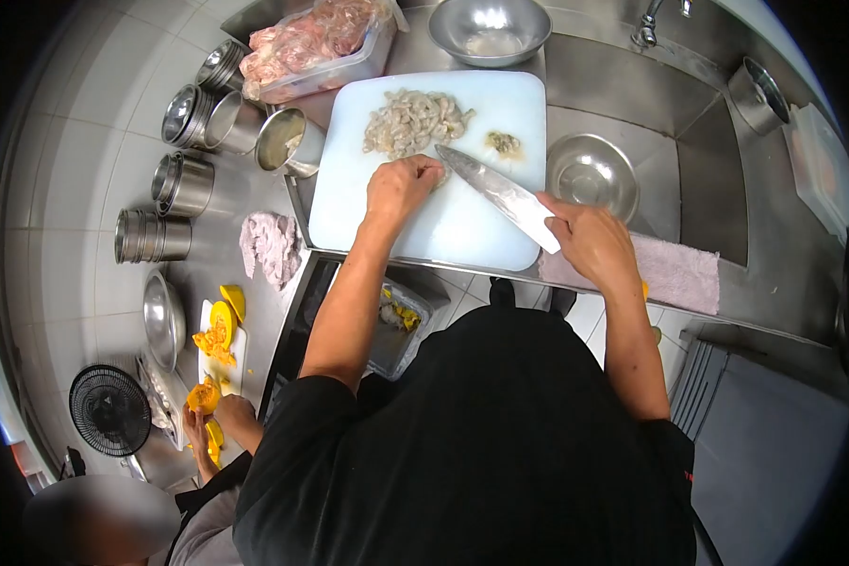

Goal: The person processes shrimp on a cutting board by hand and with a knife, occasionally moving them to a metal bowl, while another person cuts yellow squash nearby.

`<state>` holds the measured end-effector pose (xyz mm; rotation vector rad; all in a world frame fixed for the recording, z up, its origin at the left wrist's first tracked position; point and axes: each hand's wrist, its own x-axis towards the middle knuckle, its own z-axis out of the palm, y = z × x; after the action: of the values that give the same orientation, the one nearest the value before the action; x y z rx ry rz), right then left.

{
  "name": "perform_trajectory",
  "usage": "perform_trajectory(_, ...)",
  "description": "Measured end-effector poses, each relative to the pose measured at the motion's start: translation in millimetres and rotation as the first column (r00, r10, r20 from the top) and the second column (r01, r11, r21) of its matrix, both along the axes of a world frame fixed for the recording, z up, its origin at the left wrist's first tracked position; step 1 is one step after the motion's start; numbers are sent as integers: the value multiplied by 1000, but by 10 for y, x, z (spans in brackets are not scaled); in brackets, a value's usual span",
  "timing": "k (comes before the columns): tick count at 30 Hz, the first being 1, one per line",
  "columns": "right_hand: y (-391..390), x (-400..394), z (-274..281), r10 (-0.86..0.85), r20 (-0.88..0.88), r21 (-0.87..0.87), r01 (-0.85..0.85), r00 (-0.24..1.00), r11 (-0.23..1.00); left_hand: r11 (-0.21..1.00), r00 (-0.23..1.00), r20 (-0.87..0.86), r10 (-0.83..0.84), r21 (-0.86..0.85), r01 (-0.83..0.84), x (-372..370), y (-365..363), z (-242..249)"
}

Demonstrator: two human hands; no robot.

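Observation:
A large chef's knife (pixel 495 191) with a white handle lies across the white cutting board (pixel 472 236), its tip pointing up and left. Around that handle my right hand (pixel 591 243) is wrapped, over the board's right edge. My left hand (pixel 404 193) rests on the board with its fingers bent together over a small greyish piece of shrimp (pixel 441 179), mostly hidden, close to the knife's blade. Just beyond it lies a heap of peeled raw shrimp (pixel 415 121). To the right sits a little pile of dark greenish scraps (pixel 503 143).
Behind the board stand a tub of bagged raw meat (pixel 316 47) and a metal bowl (pixel 490 33). The sink (pixel 613 80) on the right holds another bowl (pixel 592 177). At left are steel containers (pixel 184 184) and a pink cloth (pixel 270 248); a co-worker's hands (pixel 236 420) cut pumpkin (pixel 203 396).

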<state>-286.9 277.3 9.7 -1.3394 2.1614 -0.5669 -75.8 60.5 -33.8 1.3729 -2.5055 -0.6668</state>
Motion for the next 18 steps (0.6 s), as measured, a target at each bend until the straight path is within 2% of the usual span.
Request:
perform_trajectory(2, 47, 9, 1, 8, 9, 17, -8, 1000, 1000, 1000, 1000, 0, 13, 4, -13, 3, 10, -5)
perform_trajectory(5, 175, 33, -45, 1, 16, -55, 0, 1000, 999, 999, 999, -23, 39, 22, -39, 4, 31, -26)
perform_trajectory(8, 283, 72, 15, -17, 45, -14, 17, 999, 1000, 994, 994, -59, 95, 57, -92, -20, 65, -43)
perform_trajectory(11, 414, 110, -89, -18, 11, -73, 18, 1000, 997, 990, 990, -68, 124, 78, -119, -36, 81, -63)
perform_trajectory(13, 478, 144, -93, -26, 21, -60, 27, 999, 998, 992, 990, -66, 122, 44, -120, -37, 58, -115)
perform_trajectory(18, 643, 224, -106, 13, -18, -60, -14, 1000, 998, 983, 986, -81, 148, 119, -138, -63, 67, -95)
